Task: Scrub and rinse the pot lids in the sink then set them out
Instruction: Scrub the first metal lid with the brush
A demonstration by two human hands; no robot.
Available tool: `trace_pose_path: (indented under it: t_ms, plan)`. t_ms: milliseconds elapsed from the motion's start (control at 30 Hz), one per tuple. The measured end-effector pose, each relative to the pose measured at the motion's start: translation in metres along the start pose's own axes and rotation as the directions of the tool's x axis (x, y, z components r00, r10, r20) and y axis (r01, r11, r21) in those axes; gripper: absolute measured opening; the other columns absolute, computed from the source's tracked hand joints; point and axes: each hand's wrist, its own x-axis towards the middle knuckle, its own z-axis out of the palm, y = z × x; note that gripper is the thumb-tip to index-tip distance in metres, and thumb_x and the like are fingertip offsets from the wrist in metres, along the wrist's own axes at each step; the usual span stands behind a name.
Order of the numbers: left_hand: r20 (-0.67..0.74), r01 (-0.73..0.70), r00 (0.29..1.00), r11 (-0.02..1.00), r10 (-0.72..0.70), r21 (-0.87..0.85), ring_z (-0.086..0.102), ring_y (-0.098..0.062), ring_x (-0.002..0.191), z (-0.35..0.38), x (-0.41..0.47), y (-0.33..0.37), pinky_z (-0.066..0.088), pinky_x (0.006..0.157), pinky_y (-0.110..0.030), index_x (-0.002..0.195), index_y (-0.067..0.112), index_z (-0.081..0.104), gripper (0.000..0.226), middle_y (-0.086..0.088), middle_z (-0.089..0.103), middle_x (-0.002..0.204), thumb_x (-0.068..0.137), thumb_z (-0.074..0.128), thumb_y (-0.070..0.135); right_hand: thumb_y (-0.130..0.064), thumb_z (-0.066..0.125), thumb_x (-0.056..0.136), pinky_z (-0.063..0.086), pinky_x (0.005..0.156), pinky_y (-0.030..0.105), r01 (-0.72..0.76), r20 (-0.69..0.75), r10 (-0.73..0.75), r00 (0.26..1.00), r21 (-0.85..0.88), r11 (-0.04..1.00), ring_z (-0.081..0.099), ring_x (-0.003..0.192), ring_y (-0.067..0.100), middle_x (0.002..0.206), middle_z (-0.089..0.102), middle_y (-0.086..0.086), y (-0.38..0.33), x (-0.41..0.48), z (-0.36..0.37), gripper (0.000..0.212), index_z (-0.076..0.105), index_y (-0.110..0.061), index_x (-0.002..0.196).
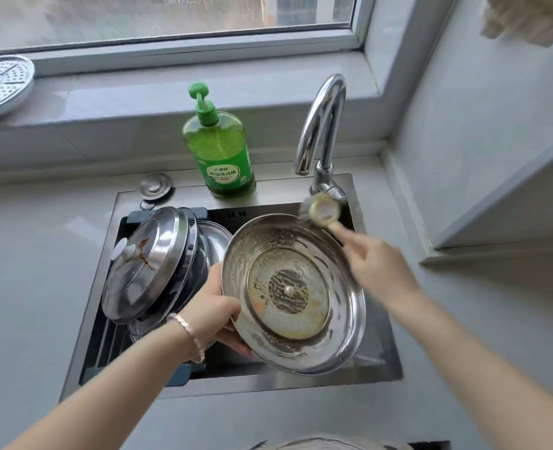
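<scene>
Two hands [216, 315] [377, 271]; one soapy lid [293, 293], one brush [323, 211]; perhaps three stacked lids [145, 261]

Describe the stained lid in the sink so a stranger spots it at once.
Find the steel sink below the window. In its left half, lids lean stacked in a dark rack. The frontmost lid has a white knob with brown streaks beside it; the ones behind show neither.

I get one view only, from the wide-angle camera worn on the person's head. It faces forward and tilts steeply down, close over the sink [278, 193], which fills the middle of the frame. The window [138, 14] runs along the top edge, the counter [25, 271] spreads to the left, and the wall [496, 125] bends in at the right.
</scene>
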Motion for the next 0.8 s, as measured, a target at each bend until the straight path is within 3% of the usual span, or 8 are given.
trace_pose_path:
  t_ms: [100, 233, 400, 533, 600, 700, 733, 800]
  plan:
    - [-0.003, -0.033, 0.999, 0.999, 0.033, -0.017, 0.067, -0.033, 0.059, 0.013, -0.002, -0.002, 0.052, 0.038, -0.037, 0.108, 0.031, 0.040, 0.053, -0.017, 0.058, 0.102, 0.083, 0.038, -0.016, -0.021, 0.043, 0.097, 0.030, 0.043, 0.019, 0.071, 0.153, -0.080, 0.985, 0.061, 0.996, 0.036, 0.047, 0.008, 0.061, 0.052, -0.005, -0.023, -0.026, 0.038, 0.039, 0.047, -0.041, 0.131]
    - [0.001, -0.040, 0.999, 0.995, 0.041, -0.087, 0.067, -0.037, 0.060, 0.015, -0.005, -0.002, 0.051, 0.036, -0.035, 0.120, 0.028, 0.035, 0.058, -0.019, 0.058, 0.107, 0.083, 0.038, -0.017, -0.017, 0.043, 0.097, 0.030, 0.045, 0.021, 0.183, 0.123, -0.200, 0.972, 0.139, 0.973, 0.036, 0.046, 0.009, 0.057, 0.052, -0.002, -0.027, -0.035, 0.056, 0.043, 0.041, -0.041, 0.132]
    - [-0.042, -0.066, 0.997, 0.994, 0.063, -0.091, 0.067, -0.033, 0.057, 0.017, -0.011, -0.005, 0.049, 0.034, -0.032, 0.125, 0.034, 0.033, 0.068, -0.015, 0.057, 0.109, 0.082, 0.040, -0.018, -0.025, 0.040, 0.098, 0.044, 0.059, 0.030, -0.103, 0.064, 0.104, 0.993, -0.016, 0.995, 0.054, 0.072, 0.016, 0.099, 0.070, 0.001, 0.017, 0.001, 0.036, 0.036, 0.050, -0.041, 0.129]
    - [-0.061, -0.051, 0.997, 0.994, 0.045, -0.098, 0.066, -0.030, 0.052, 0.027, -0.008, -0.006, 0.049, 0.034, -0.031, 0.127, 0.029, 0.031, 0.066, -0.017, 0.054, 0.109, 0.081, 0.037, -0.018, -0.018, 0.041, 0.098, 0.028, 0.041, 0.019, 0.077, 0.154, -0.090, 0.984, 0.087, 0.993, 0.044, 0.052, 0.011, 0.064, 0.056, -0.009, -0.015, -0.014, 0.058, 0.040, 0.047, -0.039, 0.131]
    - [-0.075, -0.062, 0.996, 0.983, 0.050, -0.171, 0.064, -0.029, 0.050, 0.025, -0.009, -0.004, 0.048, 0.032, -0.031, 0.122, 0.029, 0.036, 0.064, -0.019, 0.055, 0.108, 0.080, 0.037, -0.019, -0.017, 0.041, 0.098, 0.025, 0.037, 0.016, 0.086, 0.125, -0.092, 0.988, 0.049, 0.995, 0.034, 0.044, 0.009, 0.059, 0.051, -0.007, -0.014, -0.007, 0.054, 0.041, 0.044, -0.040, 0.132]
    - [-0.154, -0.130, 0.983, 0.968, 0.097, -0.217, 0.066, -0.034, 0.058, 0.016, -0.011, -0.002, 0.048, 0.032, -0.031, 0.120, 0.033, 0.037, 0.068, -0.015, 0.055, 0.109, 0.079, 0.038, -0.021, -0.024, 0.039, 0.097, 0.048, 0.060, 0.029, -0.044, 0.074, 0.053, 0.996, -0.109, 0.993, 0.057, 0.071, 0.020, 0.090, 0.067, 0.003, 0.019, 0.016, 0.033, 0.041, 0.046, -0.046, 0.130]
    - [-0.187, -0.155, 0.975, 0.966, 0.117, -0.208, 0.067, -0.036, 0.065, 0.012, -0.012, -0.001, 0.049, 0.033, -0.031, 0.123, 0.035, 0.035, 0.070, -0.013, 0.054, 0.112, 0.080, 0.039, -0.020, -0.026, 0.038, 0.096, 0.050, 0.071, 0.034, -0.081, 0.105, 0.100, 0.989, -0.172, 0.982, 0.060, 0.086, 0.026, 0.105, 0.067, 0.004, 0.030, 0.016, 0.029, 0.040, 0.047, -0.047, 0.129]
    - [-0.254, -0.197, 0.956, 0.963, 0.147, -0.184, 0.067, -0.040, 0.075, 0.007, -0.012, 0.002, 0.049, 0.034, -0.031, 0.124, 0.041, 0.031, 0.075, -0.008, 0.052, 0.113, 0.080, 0.041, -0.019, -0.026, 0.037, 0.096, 0.050, 0.076, 0.036, -0.096, 0.193, 0.142, 0.971, -0.229, 0.969, 0.058, 0.092, 0.029, 0.114, 0.066, 0.004, 0.038, 0.003, 0.030, 0.040, 0.048, -0.047, 0.129]
